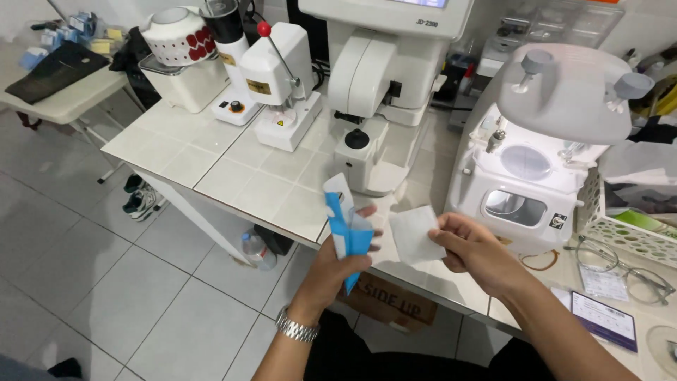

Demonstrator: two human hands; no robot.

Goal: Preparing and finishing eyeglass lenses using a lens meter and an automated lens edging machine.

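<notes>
Sachet [345,229] is gripped by left hand [340,262]; wipe [412,234], at its 3 o'clock, is pinched by right hand [474,248] over counter [233,169].

counter [233,176]: tiled, carrying white machines | lever press [282,85] with red knob standing at back | tall unit [384,77] sitting mid-counter | domed machine [550,141] standing right | glasses [627,271] lying by basket [624,236] | bottle [258,250] and shoes [143,200] resting on floor
</notes>
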